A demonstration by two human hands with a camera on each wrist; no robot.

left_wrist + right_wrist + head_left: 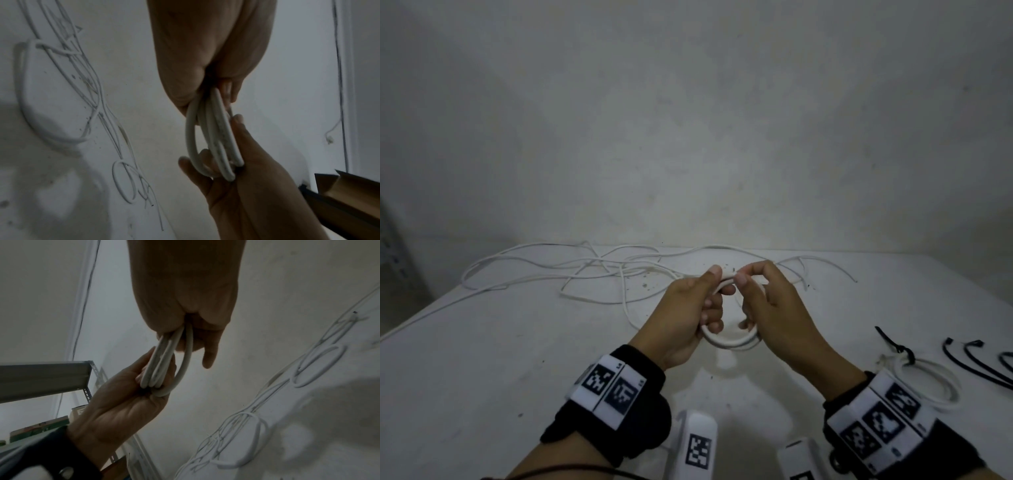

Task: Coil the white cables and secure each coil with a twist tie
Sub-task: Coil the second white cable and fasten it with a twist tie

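Note:
A small coil of white cable (pixel 729 339) is held upright above the white table (pixel 517 359) between both hands. My left hand (pixel 709 294) grips its left side, thumb on top. My right hand (pixel 760 298) pinches the top with thumb and forefinger, and its lower fingers curl under the right side. In the left wrist view the coil (pixel 213 138) shows several loops running from my left hand (pixel 205 78) to the right hand (pixel 246 186). In the right wrist view the coil (pixel 164 366) hangs from my right hand (pixel 205 337).
Loose white cables (pixel 585 270) sprawl tangled across the back of the table near the wall. A coil bound with a black tie (pixel 924 380) lies at the right, with spare black ties (pixel 969 356) beside it. A metal shelf (pixel 41 379) stands off to the left.

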